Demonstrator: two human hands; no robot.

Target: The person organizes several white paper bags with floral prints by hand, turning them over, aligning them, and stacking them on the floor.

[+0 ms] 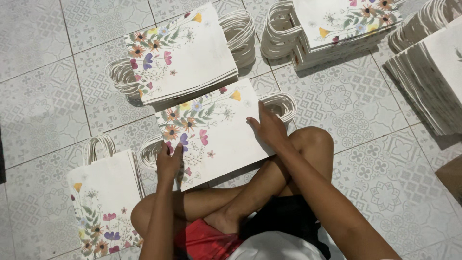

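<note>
I am sitting cross-legged on the tiled floor (pixel 38 96), and both my hands are pressing down on one white paper bag (pixel 214 132) printed with flowers, which is lying flat on the floor just ahead of my knees. My left hand (pixel 168 163) is resting palm down on the bag's near-left edge, over the flower print, fingers spread flat; that grip is wide and is closing on nothing. My right hand (pixel 268 127) is lying flat on the bag's right edge, just short of the rope handles (pixel 279 103) sticking out past it; its grip is wide too, pressing rather than holding.

Just to the left of my left hand, a second flowered bag (pixel 103 202) is lying flat by my knee, apart from the one I am pressing. Beyond both hands, a low stack of the same bags (pixel 183 53) is sitting with its near edge touching or slightly overlapping the pressed bag; I cannot tell which. Farther beyond my right hand, a taller stack (pixel 337 29) is standing, and well off to its right a long fanned row of bags (pixel 428 72) is leaning.

I judge the step in hand to be flattening this bag. The next move would be calling for both grips to narrow onto its edges, lifting it level so the creases are not springing open.
</note>
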